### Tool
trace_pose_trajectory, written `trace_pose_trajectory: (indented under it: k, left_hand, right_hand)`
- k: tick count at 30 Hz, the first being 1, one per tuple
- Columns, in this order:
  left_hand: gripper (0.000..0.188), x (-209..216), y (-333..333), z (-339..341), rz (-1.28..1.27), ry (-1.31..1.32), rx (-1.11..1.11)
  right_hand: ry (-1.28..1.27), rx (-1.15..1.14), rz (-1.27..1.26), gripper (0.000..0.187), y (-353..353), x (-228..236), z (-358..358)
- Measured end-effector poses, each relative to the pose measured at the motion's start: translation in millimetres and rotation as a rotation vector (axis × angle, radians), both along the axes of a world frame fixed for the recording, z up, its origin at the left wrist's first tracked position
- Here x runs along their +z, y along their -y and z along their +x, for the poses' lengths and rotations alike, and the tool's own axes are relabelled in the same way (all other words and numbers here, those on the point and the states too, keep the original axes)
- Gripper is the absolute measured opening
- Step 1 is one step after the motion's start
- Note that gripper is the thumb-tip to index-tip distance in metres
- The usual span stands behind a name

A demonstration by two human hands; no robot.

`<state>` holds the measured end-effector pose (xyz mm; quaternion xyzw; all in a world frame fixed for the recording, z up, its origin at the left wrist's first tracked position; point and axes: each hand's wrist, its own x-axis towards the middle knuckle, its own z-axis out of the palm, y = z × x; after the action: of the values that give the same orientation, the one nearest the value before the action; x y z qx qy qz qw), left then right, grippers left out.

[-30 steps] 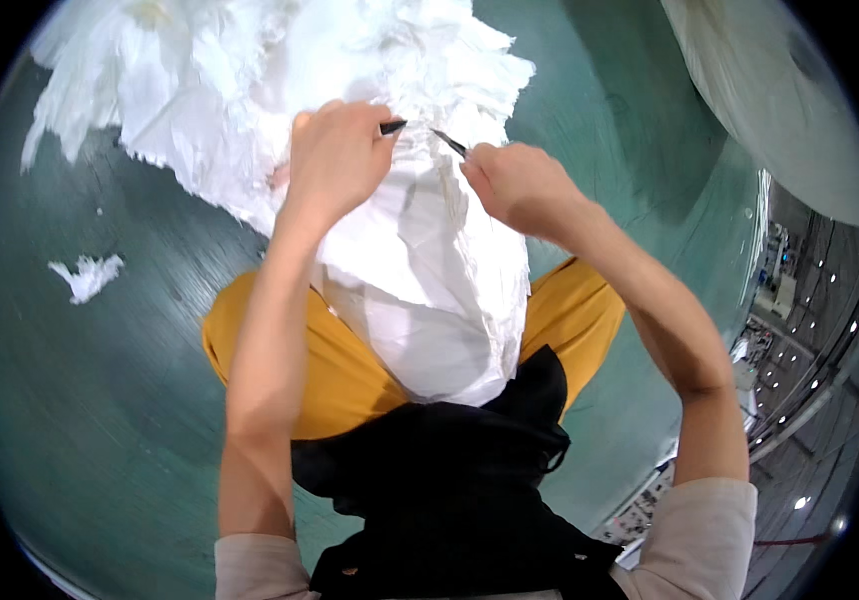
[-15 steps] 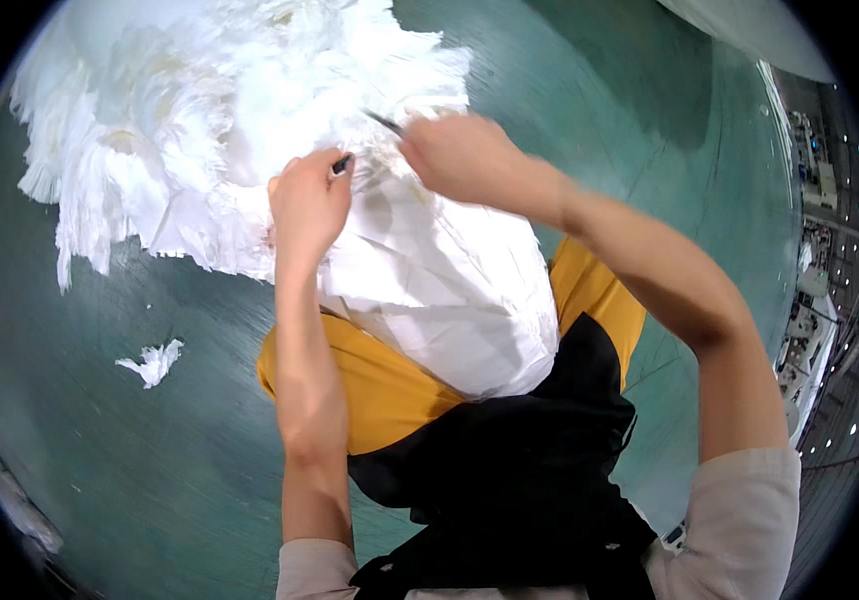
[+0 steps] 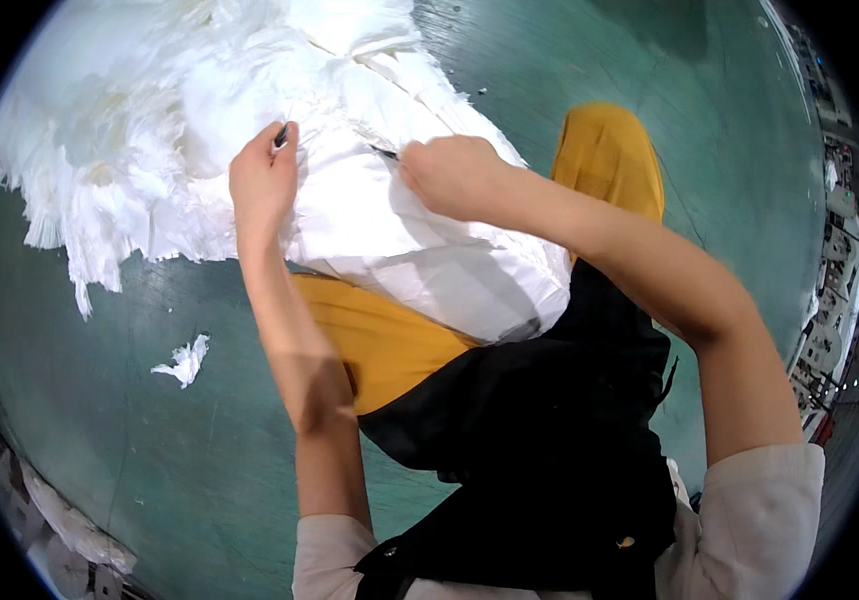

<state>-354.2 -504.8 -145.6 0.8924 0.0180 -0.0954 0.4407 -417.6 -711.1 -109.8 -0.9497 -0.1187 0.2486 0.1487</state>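
A big heap of thin white sheets point(image 3: 150, 110), frayed along its edges, spreads over the floor and reaches onto my lap. Its smoother part point(image 3: 440, 275) lies between my thighs. My left hand point(image 3: 265, 185) is closed at the left of this part, and a short dark piece with a shiny end point(image 3: 281, 137) sticks out of the top of the fist. Over the middle of the sheets, my right hand point(image 3: 450, 178) grips a thin dark pointed tool point(image 3: 384, 152), its tip toward the left hand. The fingers hide the rest of both tools, so their kind does not show.
A crumpled white scrap point(image 3: 186, 362) lies on the green floor point(image 3: 240, 440) left of my leg. My yellow-clad knee point(image 3: 610, 160) rises at the right. Clear plastic-like wrapping point(image 3: 75, 520) is at the lower left. Cluttered tables point(image 3: 835, 270) stand along the far right.
My left hand has moved left, away from the right hand, which is now slightly lower. Between the hands the sheets look flatter and more spread. My right knee now shows more, as the view has shifted.
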Motion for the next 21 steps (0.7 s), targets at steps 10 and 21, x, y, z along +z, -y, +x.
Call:
trace_pose_trajectory:
  k: [10, 21]
  left_hand:
    - [0.028, -4.5, -68.1, -73.8, -0.448, -0.094, 0.124]
    - [0.014, 33.2, -39.3, -71.5, 0.026, -0.170, -0.054]
  right_hand:
    - [-0.229, -0.011, -0.295, 0.014, 79.8, 49.2, -114.5]
    - [0.315, 0.139, -0.062, 0.027, -17.2, -2.3, 75.1]
